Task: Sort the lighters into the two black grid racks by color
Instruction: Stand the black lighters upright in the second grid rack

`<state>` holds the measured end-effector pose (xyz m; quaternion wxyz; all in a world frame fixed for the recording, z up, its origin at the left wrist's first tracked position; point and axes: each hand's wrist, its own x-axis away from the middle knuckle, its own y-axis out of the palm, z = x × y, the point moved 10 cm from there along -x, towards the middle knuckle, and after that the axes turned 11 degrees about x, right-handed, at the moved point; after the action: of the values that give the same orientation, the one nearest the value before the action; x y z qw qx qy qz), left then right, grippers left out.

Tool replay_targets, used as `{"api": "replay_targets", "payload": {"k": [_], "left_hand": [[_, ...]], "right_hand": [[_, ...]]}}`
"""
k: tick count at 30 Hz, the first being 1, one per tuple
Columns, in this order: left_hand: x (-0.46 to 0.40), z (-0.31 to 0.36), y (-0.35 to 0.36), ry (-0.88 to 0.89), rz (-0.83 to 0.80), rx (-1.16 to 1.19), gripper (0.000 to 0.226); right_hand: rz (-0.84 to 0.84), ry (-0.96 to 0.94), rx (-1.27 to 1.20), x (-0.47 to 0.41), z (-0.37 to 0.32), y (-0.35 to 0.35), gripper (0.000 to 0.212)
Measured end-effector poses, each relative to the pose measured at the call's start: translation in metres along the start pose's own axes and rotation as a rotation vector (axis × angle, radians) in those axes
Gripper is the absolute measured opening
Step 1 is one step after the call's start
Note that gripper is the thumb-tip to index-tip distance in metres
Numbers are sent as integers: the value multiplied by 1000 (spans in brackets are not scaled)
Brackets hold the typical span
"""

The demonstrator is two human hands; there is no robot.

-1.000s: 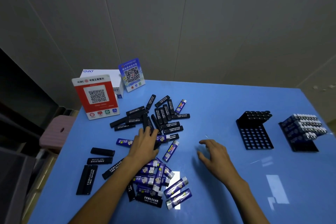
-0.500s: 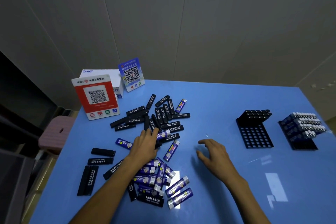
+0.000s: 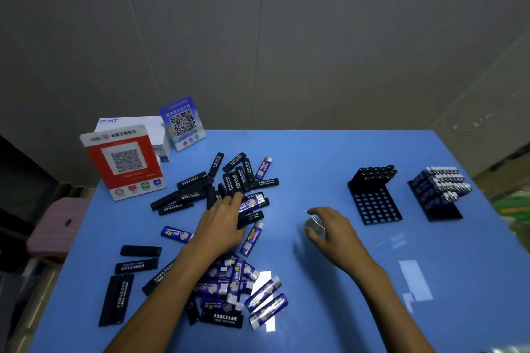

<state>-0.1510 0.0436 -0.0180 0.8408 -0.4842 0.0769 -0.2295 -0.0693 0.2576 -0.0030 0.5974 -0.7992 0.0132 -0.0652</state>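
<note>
hidden: left hand [image 3: 222,223] lies over the black lighters [image 3: 229,183]; what its fingers grip, if anything, i cannot tell
right hand [image 3: 329,228]: loosely curled, holding nothing, above the blue table [image 3: 315,157]
blue lighters [image 3: 238,281]: piled under the left forearm
racks: black-lighter rack [image 3: 374,198] partly filled, blue-lighter rack [image 3: 438,193] fuller, far right
</note>
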Motion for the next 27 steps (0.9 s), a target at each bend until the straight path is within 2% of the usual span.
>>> {"api": "replay_targets", "payload": {"k": [6, 13, 19, 27], "left_hand": [[-4, 72, 17, 100, 0, 35, 52], [2, 181, 63, 164, 4, 46, 48], [21, 286, 106, 227, 28, 98, 40], [34, 391, 157, 261, 4, 124, 42]], "right_hand": [[55, 31, 32, 29, 47, -29, 41], [126, 75, 113, 90, 135, -72, 42], [178, 95, 89, 153, 224, -104, 40], [193, 120, 36, 208, 310, -128, 41]]}}
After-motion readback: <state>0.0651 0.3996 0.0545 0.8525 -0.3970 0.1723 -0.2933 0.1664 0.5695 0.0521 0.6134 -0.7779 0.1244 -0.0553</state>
